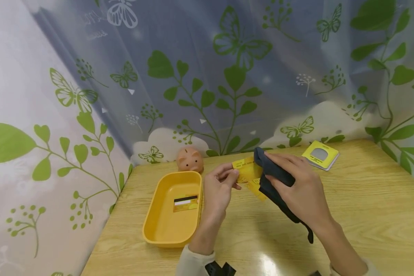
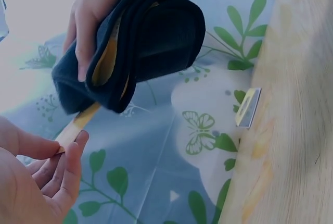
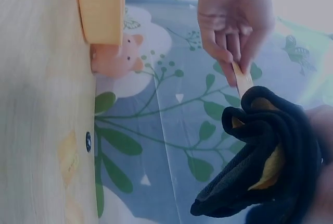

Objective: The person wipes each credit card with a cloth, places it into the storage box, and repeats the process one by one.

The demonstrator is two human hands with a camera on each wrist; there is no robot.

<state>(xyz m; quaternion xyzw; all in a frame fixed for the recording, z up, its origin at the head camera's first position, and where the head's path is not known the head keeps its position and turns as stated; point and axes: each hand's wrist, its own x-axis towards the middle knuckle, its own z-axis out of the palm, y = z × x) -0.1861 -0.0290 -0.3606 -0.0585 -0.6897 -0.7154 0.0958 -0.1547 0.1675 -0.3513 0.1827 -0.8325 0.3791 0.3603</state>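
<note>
My left hand [image 1: 218, 191] pinches a yellow bank card [image 1: 246, 168] between thumb and fingers. The card's other end reaches into a dark, soft wallet [image 1: 277, 168]. Around that wallet curls my right hand [image 1: 301, 182], its fingers over the top and the thumb nearer me. In the left wrist view the wallet's folds [image 2: 156, 41] are bent apart, with yellow showing inside one slot. A narrow strap [image 1: 309, 234] hangs from its lower end. Below the wallet another yellow card [image 1: 257, 188] shows, partly covered by it.
To the left stands a yellow tray [image 1: 151, 214], with a bank card [image 1: 185, 204] lying in it, dark stripe up. Behind the tray sits a pink piggy bank [image 1: 190, 160]. A yellow-and-white booklet-like item [image 1: 321, 155] lies at the back right, near the printed curtain [image 1: 200, 57].
</note>
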